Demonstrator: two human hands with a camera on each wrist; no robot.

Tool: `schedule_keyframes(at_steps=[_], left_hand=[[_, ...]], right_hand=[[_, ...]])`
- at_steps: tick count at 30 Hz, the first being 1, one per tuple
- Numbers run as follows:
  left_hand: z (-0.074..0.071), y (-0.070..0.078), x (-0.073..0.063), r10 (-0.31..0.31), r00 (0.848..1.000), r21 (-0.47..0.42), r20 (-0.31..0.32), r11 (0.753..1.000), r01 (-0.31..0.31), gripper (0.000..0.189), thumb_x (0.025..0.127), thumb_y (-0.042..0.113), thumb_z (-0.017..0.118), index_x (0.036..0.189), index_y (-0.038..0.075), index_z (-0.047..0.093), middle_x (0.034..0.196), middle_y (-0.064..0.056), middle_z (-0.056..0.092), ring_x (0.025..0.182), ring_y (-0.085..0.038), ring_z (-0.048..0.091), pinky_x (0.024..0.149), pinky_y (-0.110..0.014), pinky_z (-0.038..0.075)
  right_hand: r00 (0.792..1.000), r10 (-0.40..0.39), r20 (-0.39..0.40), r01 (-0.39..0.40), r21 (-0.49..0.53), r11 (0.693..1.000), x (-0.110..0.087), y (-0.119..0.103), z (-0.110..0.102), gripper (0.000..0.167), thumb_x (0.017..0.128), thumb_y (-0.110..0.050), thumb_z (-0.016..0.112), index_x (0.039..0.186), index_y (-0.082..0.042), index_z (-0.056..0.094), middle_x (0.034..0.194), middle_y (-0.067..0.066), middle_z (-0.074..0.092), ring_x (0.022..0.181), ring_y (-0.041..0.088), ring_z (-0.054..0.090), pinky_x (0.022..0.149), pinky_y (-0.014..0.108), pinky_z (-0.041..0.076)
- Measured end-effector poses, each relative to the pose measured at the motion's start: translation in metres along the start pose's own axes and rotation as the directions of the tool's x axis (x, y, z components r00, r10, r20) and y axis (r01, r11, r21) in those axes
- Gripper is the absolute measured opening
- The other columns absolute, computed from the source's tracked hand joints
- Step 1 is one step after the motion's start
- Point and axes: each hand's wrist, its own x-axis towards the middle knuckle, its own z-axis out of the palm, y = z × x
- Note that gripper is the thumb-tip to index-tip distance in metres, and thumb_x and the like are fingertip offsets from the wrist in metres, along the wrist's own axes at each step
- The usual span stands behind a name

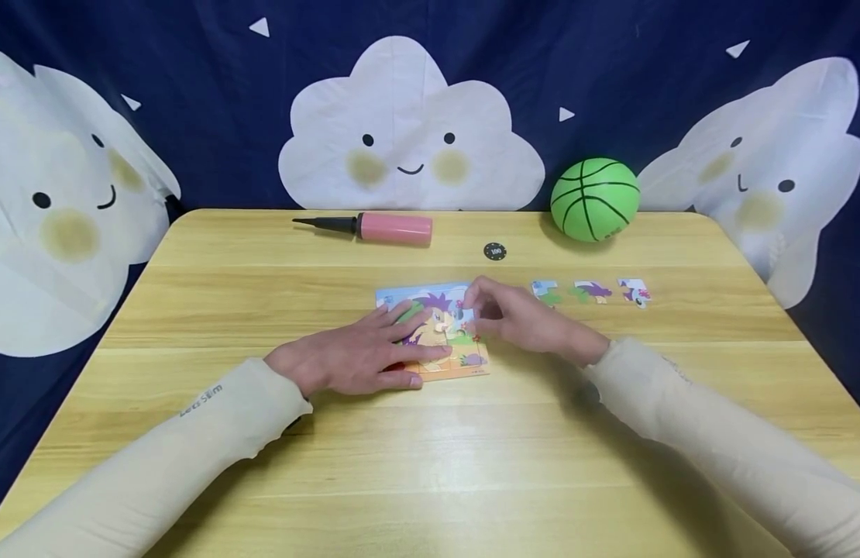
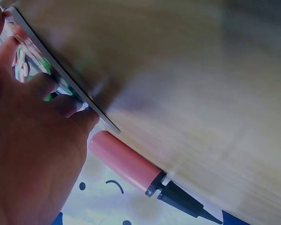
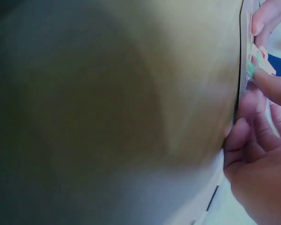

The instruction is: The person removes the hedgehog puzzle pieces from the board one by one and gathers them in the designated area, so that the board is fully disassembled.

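A colourful cartoon jigsaw puzzle lies in its flat tray near the middle of the table. Across its left part rests my left hand, fingers spread and fairly straight. At the puzzle's right side, my right hand has curled fingers. In the right wrist view a puzzle piece stands tilted up from the tray, pinched at the thumb of my right hand; the fingers partly hide the contact. Three loose pieces lie in a row to the right: one blue and green, one purple, one blue and pink.
Toward the back edge lies a pink hand pump with a black nozzle. A black round chip marked 100 is right of it. A green ball sits at the back right, before a dark blue cloud-patterned curtain.
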Motion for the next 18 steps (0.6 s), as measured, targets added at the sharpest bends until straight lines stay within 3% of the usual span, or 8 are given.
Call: schedule_keyframes(at_steps=[5, 9, 14, 18], left_hand=[[0.0, -0.001, 0.0, 0.003, 1.0, -0.003, -0.002, 1.0, -0.003, 0.057, 0.114, 0.054, 0.049, 0.169, 0.046, 0.037, 0.185, -0.01, 0.004, 0.171, -0.041, -0.004, 0.137, -0.065, 0.004], [0.001, -0.001, 0.001, 0.006, 1.0, -0.006, -0.005, 1.0, -0.006, 0.057, 0.114, 0.054, 0.049, 0.169, 0.046, 0.037, 0.185, -0.011, 0.004, 0.171, -0.042, -0.004, 0.137, -0.065, 0.004], [0.002, -0.002, 0.001, 0.01, 1.0, -0.005, -0.013, 1.0, -0.01, 0.057, 0.114, 0.053, 0.05, 0.169, 0.044, 0.038, 0.185, -0.011, 0.005, 0.171, -0.041, -0.004, 0.137, -0.065, 0.004], [0.002, -0.001, 0.0, 0.008, 1.0, 0.002, -0.015, 1.0, -0.008, 0.057, 0.114, 0.053, 0.051, 0.169, 0.045, 0.038, 0.185, -0.011, 0.006, 0.171, -0.041, -0.002, 0.137, -0.064, 0.005]], right_hand=[[0.999, 0.02, -0.049, -0.013, 0.145, 0.989, -0.005, 0.008, -0.006, 0.022, 0.103, -0.006, 0.074, 0.123, -0.011, 0.066, 0.106, 0.01, 0.069, 0.098, 0.026, 0.062, 0.085, 0.031, 0.053], [0.993, 0.091, -0.076, -0.071, 0.236, 0.969, -0.017, 0.014, -0.021, 0.025, 0.105, -0.011, 0.073, 0.129, -0.012, 0.066, 0.113, 0.011, 0.069, 0.102, 0.028, 0.064, 0.083, 0.03, 0.057], [0.972, 0.204, -0.118, -0.167, 0.263, 0.95, -0.046, 0.025, -0.047, 0.03, 0.106, -0.025, 0.075, 0.132, -0.014, 0.066, 0.114, 0.007, 0.073, 0.102, 0.026, 0.069, 0.087, 0.031, 0.061], [0.942, 0.277, -0.189, -0.228, 0.245, 0.942, -0.077, 0.039, -0.073, 0.036, 0.105, -0.031, 0.076, 0.136, -0.015, 0.066, 0.114, -0.001, 0.077, 0.104, 0.017, 0.072, 0.091, 0.028, 0.061]])
